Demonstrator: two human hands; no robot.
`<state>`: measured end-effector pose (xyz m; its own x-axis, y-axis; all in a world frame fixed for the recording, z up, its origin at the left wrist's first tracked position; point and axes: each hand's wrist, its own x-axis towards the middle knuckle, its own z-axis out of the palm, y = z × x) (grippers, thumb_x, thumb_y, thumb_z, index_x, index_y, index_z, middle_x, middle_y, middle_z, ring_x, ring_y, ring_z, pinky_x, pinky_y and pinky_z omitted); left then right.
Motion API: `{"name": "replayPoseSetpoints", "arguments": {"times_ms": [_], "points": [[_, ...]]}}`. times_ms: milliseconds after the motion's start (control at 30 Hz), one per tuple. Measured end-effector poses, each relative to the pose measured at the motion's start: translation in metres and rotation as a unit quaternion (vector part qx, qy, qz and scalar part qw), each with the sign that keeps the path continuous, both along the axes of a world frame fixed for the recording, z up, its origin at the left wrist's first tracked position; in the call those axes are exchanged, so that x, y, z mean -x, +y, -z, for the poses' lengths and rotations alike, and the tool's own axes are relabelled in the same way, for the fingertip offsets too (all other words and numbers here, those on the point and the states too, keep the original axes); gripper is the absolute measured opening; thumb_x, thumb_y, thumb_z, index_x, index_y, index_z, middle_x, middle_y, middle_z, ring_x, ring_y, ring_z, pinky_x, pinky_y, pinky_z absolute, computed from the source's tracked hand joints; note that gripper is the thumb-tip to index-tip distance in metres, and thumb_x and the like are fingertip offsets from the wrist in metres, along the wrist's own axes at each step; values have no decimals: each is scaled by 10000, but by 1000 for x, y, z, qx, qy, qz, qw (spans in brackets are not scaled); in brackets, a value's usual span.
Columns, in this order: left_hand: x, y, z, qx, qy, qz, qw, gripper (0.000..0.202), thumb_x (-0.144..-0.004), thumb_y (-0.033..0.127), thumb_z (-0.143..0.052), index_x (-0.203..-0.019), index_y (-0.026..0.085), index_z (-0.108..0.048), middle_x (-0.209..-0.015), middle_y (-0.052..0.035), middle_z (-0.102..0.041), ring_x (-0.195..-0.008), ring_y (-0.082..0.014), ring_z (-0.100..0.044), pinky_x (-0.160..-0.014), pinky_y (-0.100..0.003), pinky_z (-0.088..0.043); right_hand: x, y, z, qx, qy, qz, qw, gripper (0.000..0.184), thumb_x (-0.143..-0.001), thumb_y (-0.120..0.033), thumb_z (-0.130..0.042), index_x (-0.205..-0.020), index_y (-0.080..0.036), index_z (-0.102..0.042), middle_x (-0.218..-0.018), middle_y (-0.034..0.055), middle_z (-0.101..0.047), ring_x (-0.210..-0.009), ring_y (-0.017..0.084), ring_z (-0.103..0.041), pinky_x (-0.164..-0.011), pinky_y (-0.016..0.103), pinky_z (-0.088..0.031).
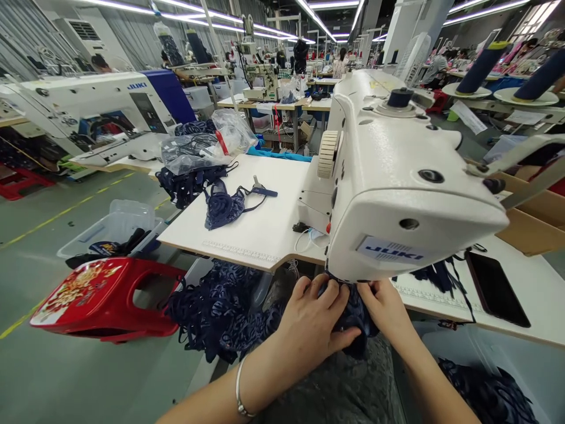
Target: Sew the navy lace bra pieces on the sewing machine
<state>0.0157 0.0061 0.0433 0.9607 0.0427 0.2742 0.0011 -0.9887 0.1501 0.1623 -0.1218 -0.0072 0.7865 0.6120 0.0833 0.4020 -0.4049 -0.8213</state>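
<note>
A navy bra (pixel 356 324), bunched and partly hidden, is under the head of a white sewing machine (pixel 397 176). My left hand (pixel 315 315), with a silver bangle on the wrist, has its fingers curled over the fabric at the left, thumb pointing right. Close to the needle area, my right hand (pixel 383 303) pinches the fabric's right side. The machine head covers the needle and some fingertips. On the white table (pixel 282 176), left of the machine, lies another navy lace bra (pixel 223 206) with its strap beside a small grey tool (pixel 260 188).
A heap of navy bras (pixel 233 312) hangs below the table's left edge, beside a red stool (pixel 110 297). Dark straps (pixel 436 277) and a phone (pixel 498 288) lie at right. A plastic bin (pixel 463 347) holds more navy pieces. Clear bags (pixel 198 150) sit at the back left.
</note>
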Motion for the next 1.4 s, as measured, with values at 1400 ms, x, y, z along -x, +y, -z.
{"name": "replayPoseSetpoints", "arguments": {"times_ms": [1400], "points": [[5,-12,26,-150,-45,-20,987,402,-991,196,-370,-1372,153,-491,-1346,-50,-536,-1247,-202,-408,-969,-377,-295,7,3,-4,13,39,14,999,225,-895,-456,-442,-921,-235,-465,-803,31,-607,-539,172,-496,-494,272,-329]]}}
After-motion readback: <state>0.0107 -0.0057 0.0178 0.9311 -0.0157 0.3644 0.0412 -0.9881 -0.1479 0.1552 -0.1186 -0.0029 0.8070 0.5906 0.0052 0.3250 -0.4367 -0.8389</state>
